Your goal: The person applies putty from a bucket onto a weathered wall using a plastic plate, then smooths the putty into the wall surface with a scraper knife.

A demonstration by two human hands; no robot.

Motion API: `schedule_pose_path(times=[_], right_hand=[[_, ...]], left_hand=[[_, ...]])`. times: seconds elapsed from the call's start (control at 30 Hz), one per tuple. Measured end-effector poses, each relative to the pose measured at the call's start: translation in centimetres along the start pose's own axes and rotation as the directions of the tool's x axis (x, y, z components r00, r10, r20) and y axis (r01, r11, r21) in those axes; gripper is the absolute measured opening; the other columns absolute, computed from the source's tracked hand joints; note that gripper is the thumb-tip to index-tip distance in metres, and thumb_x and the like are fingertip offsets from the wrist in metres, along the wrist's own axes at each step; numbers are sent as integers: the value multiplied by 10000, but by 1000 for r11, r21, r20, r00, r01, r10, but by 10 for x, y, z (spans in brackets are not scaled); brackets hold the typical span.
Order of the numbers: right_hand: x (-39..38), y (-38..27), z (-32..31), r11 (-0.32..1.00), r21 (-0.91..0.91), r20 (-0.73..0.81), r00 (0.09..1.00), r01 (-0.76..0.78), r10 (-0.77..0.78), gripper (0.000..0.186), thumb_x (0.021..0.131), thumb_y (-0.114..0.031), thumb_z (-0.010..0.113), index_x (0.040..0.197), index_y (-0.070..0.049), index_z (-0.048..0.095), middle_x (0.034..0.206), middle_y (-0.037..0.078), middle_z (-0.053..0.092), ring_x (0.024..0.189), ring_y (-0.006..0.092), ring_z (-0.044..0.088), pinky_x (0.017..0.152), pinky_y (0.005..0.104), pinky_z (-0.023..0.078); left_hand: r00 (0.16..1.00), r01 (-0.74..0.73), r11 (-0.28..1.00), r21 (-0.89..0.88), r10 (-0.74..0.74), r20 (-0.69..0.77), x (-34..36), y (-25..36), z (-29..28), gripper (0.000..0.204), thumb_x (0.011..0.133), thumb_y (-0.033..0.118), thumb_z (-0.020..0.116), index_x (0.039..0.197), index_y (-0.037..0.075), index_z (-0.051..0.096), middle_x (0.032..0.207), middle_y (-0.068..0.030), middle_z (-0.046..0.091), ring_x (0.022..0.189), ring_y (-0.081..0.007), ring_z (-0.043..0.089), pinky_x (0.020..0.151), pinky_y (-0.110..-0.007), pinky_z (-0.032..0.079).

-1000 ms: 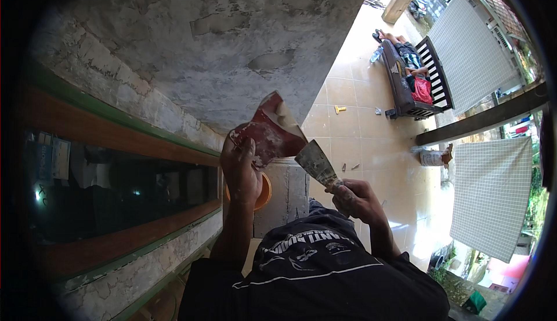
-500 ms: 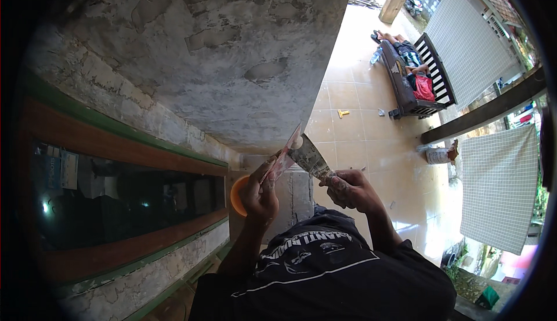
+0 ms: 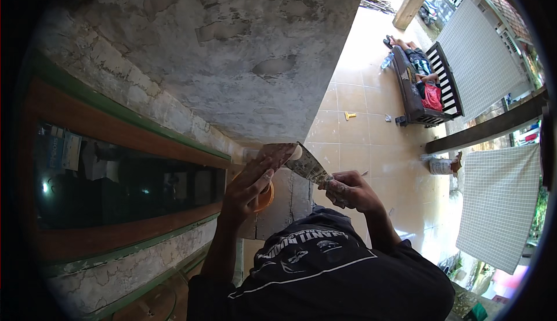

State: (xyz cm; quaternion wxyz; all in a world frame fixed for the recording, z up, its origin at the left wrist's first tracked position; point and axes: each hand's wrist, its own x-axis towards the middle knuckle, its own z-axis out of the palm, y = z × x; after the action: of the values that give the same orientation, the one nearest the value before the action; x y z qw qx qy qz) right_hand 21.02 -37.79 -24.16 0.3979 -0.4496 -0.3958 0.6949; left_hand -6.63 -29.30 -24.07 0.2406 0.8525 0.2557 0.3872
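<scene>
My right hand (image 3: 351,191) is closed round the handle of a putty-smeared putty knife (image 3: 310,168), its wide blade pointing up and left. In my left hand (image 3: 246,188) is a thin, flat reddish plate (image 3: 279,151), gripped with the fingers stretched along it. The knife's blade end meets the right edge of the plate. A pale dab of putty (image 3: 297,152) sits where the two come together. Below my left hand stands an orange bucket (image 3: 266,198), partly hidden by that hand.
A patchy grey plastered wall (image 3: 249,54) rises ahead, with a green-and-brown framed window (image 3: 127,181) at left. On the right, a person (image 3: 426,77) lies on a dark bench (image 3: 411,97). A yellow tool (image 3: 350,115) and a tin (image 3: 442,166) are on the tiled floor.
My left hand has turned, swinging the plate from steeply upright to nearly level, its tip now leftward. The knife stays against it. The view has shifted slightly, and more of the bucket shows.
</scene>
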Motion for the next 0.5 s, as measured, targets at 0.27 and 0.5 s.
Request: schedule_pose_path(times=[0.27,0.5], right_hand=[[2,-6,-1,986,115,-5,993,119,-119,380,946,-353,501,958,19,577,622,-6,490,483,40,401,419,186,301],[18,13,11,957,101,-178,951,273,-253,358,959,-348,483,1034,-5,555,728,-32,491,553,11,368,470,172,287]], left_hand=[[829,512,827,-231,-546,-120,-15,-7,12,229,867,-26,495,1081,0,570,1062,-152,630,994,-244,626,936,-366,480],[541,304,85,-949,-835,98,25,29,38,248,841,-46,494,1085,-14,520,959,-103,622,824,-171,644,738,-295,547]])
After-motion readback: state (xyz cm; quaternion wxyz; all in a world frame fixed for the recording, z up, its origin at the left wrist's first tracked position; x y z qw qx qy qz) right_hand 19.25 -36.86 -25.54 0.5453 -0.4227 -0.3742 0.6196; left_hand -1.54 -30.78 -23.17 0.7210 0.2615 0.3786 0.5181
